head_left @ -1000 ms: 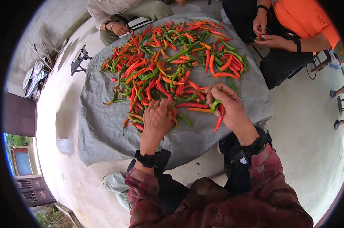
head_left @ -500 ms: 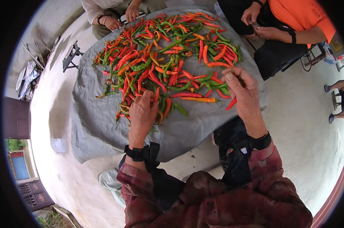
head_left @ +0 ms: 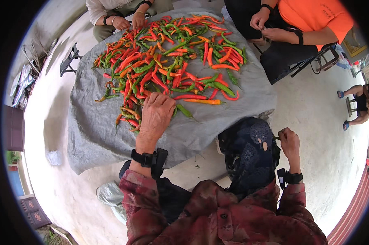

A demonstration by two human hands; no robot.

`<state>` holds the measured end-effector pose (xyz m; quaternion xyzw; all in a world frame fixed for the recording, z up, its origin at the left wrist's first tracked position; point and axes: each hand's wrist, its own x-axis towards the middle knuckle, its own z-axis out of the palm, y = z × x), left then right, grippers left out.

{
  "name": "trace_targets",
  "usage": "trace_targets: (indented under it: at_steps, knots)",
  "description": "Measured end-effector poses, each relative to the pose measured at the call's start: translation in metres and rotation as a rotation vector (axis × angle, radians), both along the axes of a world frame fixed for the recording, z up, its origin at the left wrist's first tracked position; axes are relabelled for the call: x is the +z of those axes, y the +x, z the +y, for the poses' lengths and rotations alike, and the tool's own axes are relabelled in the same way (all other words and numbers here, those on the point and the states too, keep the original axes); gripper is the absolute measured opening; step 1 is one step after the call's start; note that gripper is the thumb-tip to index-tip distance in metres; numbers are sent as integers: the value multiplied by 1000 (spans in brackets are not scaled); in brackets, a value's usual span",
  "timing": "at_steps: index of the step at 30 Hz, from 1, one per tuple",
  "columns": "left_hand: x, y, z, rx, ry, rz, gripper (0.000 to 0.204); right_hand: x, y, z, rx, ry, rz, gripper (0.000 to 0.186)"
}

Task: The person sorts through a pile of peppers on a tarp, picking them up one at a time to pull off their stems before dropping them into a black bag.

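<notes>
**Hands Split Over the Chilli Heap**

Nearest, the right hand [head_left: 289,141] pinched a small green bit beside the dark bag [head_left: 249,151]. The left hand [head_left: 156,115] lay curled, fingers together, on chillies [head_left: 172,57] spread over the grey sheet [head_left: 94,134]: light, bendy, glossy, best taken near the stalk. Dozens, past counting. Two more people sat beyond.

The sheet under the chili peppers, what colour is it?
Grey sheet, seen in the head view.

Dark red patterned sleeves [head_left: 143,188], black wrist straps [head_left: 145,157]
</notes>
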<state>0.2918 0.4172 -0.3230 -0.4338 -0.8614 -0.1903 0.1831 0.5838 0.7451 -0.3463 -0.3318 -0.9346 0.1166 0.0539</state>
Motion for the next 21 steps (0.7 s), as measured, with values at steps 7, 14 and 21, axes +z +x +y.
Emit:
trace_targets:
  at_steps: [7,14,21]
  knots:
    - [-26,12,15,-158,-72,-18,17,42,-34,-32,108,219,-181,11]
    - [-20,15,12,-143,39,-40,19,109,-121,-91,497,106,255,6]
    - [-8,6,15,-175,628,-1066,11,75,-196,-132,763,-206,398,15]
